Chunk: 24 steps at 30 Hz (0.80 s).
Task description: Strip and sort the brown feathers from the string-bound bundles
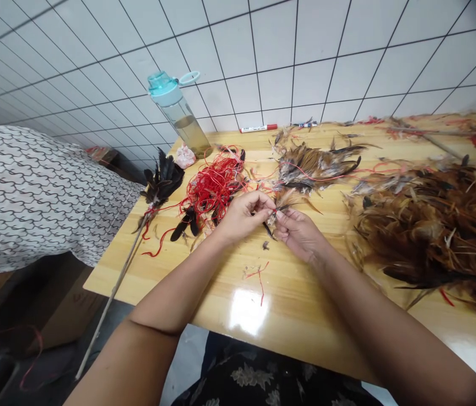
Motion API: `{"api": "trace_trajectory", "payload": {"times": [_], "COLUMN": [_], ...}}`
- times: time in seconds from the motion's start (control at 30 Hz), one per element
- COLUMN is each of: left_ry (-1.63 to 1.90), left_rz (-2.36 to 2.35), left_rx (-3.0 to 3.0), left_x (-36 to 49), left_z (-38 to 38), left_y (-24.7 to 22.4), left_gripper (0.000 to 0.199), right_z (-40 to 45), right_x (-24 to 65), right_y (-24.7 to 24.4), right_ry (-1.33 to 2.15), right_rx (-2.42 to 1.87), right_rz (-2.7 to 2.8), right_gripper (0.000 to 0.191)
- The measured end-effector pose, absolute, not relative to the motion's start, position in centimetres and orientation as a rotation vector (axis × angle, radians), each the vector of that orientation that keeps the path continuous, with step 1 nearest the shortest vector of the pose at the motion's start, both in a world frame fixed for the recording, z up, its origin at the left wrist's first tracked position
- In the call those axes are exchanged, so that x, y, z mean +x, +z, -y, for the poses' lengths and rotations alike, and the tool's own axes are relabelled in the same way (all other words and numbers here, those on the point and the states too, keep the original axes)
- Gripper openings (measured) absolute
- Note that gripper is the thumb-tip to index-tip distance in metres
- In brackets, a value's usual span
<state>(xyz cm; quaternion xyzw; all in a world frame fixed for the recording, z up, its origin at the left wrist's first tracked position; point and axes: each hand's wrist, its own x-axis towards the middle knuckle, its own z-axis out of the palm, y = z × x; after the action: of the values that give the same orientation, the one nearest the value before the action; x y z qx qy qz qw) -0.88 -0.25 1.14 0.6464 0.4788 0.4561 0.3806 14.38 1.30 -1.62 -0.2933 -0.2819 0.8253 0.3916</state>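
Note:
My left hand (251,213) and my right hand (296,230) meet over the middle of the table, fingers pinched together. Between them is a small bunch of brown feathers (290,198), its quill ends at my fingertips and its tips pointing away to the right. A bit of red string shows at the pinch. Left of my hands lies a tangled heap of red string (214,186) with black feathers (185,223) at its edge. Just beyond my hands rests a pile of brown and black feathers (314,164), a red strand running across it.
A large heap of brown feathers (440,225) covers the table's right side. A stick with black feathers (130,256) juts over the left edge. At the back stand a water bottle (185,121) and a red-capped marker (258,128). Patterned cloth (43,197) hangs at left.

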Motion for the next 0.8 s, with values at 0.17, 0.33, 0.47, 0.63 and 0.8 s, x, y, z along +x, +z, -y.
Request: {"api": "trace_trajectory", "payload": {"times": [0.17,0.33,0.47,0.63,0.8], "left_ry": [1.180,1.216,1.217,1.190,1.081], "left_rz": [-1.153,-1.140,-1.182,-1.297,-1.432], "left_rx": [1.442,1.337,1.346,1.488,1.806], "left_x": [-1.0,-0.8,-0.7,-0.8,-0.8], "left_z": [0.1,0.0,-0.1,-0.2,0.0], "left_y": [1.2,1.2,1.1,0.2,-0.1], "left_gripper": [0.018,0.025,0.022,0.015,0.012], "right_z": [-1.3,-1.1,-1.3,-1.9,-2.2], "right_x": [14.4,14.3,13.9,14.4,15.3], "right_y": [-1.6,-1.4,-1.8,-2.7,-3.1], "right_ry": [2.093,2.035,1.846,1.325,0.997], "right_rx": [-0.750,-0.802,-0.911,-1.102,-1.184], "right_rz": [0.722,0.722,0.824,1.121,1.540], "right_gripper": [0.043,0.043,0.039,0.019,0.008]}}
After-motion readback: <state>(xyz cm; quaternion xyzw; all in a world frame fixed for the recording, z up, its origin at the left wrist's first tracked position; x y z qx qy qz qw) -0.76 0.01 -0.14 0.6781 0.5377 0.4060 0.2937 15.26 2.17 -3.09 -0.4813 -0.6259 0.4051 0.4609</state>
